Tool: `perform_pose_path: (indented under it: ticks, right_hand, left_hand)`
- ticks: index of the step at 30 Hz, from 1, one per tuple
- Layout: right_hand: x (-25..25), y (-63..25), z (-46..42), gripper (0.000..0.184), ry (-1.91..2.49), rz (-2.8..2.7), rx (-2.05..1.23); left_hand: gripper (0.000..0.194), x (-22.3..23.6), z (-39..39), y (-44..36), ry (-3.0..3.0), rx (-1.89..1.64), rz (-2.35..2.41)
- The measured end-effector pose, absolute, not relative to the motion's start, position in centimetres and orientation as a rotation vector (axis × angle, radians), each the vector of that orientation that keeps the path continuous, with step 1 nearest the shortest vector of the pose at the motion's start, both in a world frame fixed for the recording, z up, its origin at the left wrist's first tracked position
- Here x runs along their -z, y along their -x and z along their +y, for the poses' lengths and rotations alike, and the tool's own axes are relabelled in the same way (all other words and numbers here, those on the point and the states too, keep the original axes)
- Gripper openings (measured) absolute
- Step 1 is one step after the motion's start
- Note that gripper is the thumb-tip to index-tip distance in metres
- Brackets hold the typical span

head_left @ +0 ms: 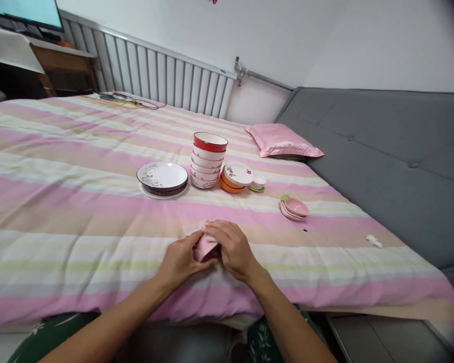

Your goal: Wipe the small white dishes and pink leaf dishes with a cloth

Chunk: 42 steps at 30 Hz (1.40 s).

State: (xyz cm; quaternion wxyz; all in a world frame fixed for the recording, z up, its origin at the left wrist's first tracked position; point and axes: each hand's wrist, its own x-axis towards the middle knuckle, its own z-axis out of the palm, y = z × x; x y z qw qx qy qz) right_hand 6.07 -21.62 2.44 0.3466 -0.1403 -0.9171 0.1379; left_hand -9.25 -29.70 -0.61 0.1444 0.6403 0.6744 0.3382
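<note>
Near the bed's front edge my left hand (180, 259) closes around one side of a small pink object (205, 247), thumb beneath it. My right hand (232, 247) is closed over its other side, fingers bent across the top. A thin pale sheet (192, 228), like tissue, sticks out beyond the fingertips. Fingers cover much of the object, so its exact kind cannot be made out. Beyond my hands stand a stack of dark-rimmed white plates (163, 175) and a tall stack of red and white bowls (209, 159).
Right of the bowls are orange bowls topped with flowered dishes (239, 174), small white dishes (259, 180) and pink dishes (295, 207). A crumpled white scrap (374, 241) lies farther right. A pink pillow (283, 140) rests by the grey headboard (382, 151). Cables (128, 101) lie at the far edge.
</note>
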Motion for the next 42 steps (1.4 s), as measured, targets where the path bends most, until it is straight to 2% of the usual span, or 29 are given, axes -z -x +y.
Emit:
perform_pose_path:
  ticks: [4,9,13,20,29,37,42]
  right_hand:
    - [-2.5,-5.6,-22.4,0.034,0.260,-2.397,-0.200]
    - [-2.5,-5.4,-22.5,0.035,0.226,-2.406,-0.185]
    - [-2.4,-5.7,-22.0,0.042,0.300,-2.390,-0.321]
    - [-2.2,-6.1,-20.8,0.055,0.511,-2.310,-0.643]
    - [-1.1,-6.2,-19.4,0.048,0.644,-2.197,-1.064]
    - [-0.2,-6.2,-18.9,0.042,0.724,-2.216,-1.107]
    - [-0.2,-6.6,-18.7,0.041,0.757,-2.225,-1.171]
  left_hand:
    - [0.048,0.4,-29.7,9.1,-1.797,-0.956,1.981]
    - [0.046,0.1,-29.5,9.0,-1.767,-1.002,1.938]
    - [0.046,0.0,-29.4,9.0,-1.751,-1.039,1.928]
    - [0.060,0.1,-29.4,9.1,-1.731,-1.082,1.884]
    - [0.061,-0.1,-29.5,9.2,-1.742,-1.079,1.865]
    - [0.064,-0.1,-29.5,9.2,-1.716,-1.054,1.850]
    - [0.061,0.1,-29.2,9.3,-1.555,-1.164,1.749]
